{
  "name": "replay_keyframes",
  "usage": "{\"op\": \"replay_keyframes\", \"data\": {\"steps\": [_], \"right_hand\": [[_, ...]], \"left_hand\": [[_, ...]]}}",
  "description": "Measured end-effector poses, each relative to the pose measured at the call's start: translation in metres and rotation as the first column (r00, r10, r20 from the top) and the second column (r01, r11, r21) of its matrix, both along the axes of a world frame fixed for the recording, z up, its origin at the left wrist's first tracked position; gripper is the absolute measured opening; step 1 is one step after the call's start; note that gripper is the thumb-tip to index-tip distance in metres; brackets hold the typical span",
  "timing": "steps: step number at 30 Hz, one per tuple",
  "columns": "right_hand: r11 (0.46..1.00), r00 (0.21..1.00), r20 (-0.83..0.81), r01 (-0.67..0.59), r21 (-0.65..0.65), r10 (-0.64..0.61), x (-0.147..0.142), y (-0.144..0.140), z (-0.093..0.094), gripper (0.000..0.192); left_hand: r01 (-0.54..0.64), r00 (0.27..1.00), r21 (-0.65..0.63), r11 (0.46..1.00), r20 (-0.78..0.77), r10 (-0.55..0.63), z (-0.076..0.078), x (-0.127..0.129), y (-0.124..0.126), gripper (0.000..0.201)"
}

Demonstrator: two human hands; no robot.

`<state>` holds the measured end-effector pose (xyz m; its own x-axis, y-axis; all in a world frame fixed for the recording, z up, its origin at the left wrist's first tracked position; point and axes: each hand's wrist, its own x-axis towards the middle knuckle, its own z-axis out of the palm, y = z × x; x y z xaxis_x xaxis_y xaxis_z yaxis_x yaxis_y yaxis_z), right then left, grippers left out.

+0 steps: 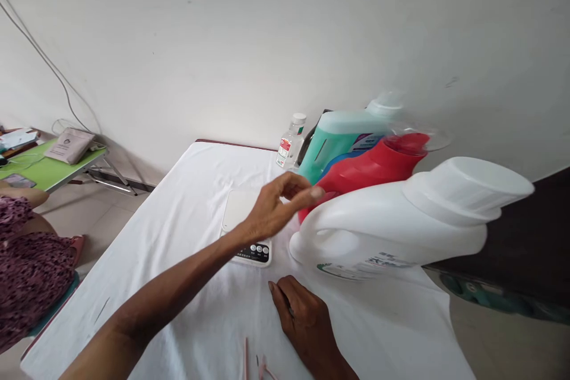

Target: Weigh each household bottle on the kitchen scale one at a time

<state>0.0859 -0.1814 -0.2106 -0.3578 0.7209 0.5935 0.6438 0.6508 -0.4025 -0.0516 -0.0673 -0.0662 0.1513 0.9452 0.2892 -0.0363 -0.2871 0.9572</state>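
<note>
So, going left to right: at the far left of the frame we've got another person's lap in a dark pink patterned dress [27, 267], sitting beside a green side table [48, 169] with a pouch and some cables on it, well apart from where we're working.

Our tabletop [178, 261] has a white cloth over it and runs up the middle of the frame. Our left hand [276, 208] is up in the air over a small white scale [246, 225], which sits flat in the centre of the frame with its button panel facing us, probably so the readout stays readable. That hand's grip is loosely spread, fingers pointing right toward the jugs, pinching nothing.

Our right hand [303, 317] rests palm-down on the cloth at lower centre, fingers relaxed and flat, holding nothing as far as we can tell. Just left of its wrist, at the bottom edge, lie a couple of thin pinkish sticks [256, 365]; too small to say what they are.

Right of the scale, a big white detergent jug [392, 225] lies tilted on its side, cap pointing right. Behind it a red jug [378, 169] and a teal jug [342, 139] lean the same way, bunched together near the wall. A small clear bottle [290, 143] stands upright just left of the teal one.
</note>
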Motion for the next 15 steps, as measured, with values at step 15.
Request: {"op": "replay_keyframes", "data": {"steps": [15], "right_hand": [[0.997, 1.000, -0.006, -0.029, -0.076, 0.029, 0.005, 0.002, 0.000, 0.038]], "left_hand": [[0.154, 0.966, -0.101, 0.983, -0.192, -0.171, -0.015, 0.038, 0.079, 0.055]]}}
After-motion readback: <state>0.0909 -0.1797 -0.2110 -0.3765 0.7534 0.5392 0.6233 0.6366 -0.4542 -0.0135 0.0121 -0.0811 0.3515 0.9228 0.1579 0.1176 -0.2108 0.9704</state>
